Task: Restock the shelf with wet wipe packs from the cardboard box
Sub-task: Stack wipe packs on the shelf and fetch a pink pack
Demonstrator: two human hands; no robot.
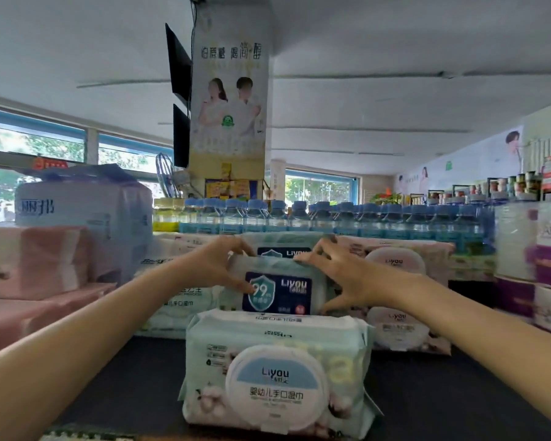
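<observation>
Gripping navy-label wipe pack [277, 289] | left hand [217, 265] at 9 o'clock, right hand [341, 275] at 3 | fingers clamped over its top edge | dark shelf [124, 377]

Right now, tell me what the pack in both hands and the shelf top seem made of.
Pack: looks like soft plastic film, slightly glossy, with crimped side seams and a printed blue label; both the left hand and right hand grip its top edge. Shelf top: dark, matte, smooth; metal or laminate, cannot tell.

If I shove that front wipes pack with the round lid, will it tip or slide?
The front pack stands on its edge, so a shove up high would probably tip it. Its film wrapper looks soft, likely denting under fingers. The dark shelf looks smooth, so a low push may slide it.
</observation>
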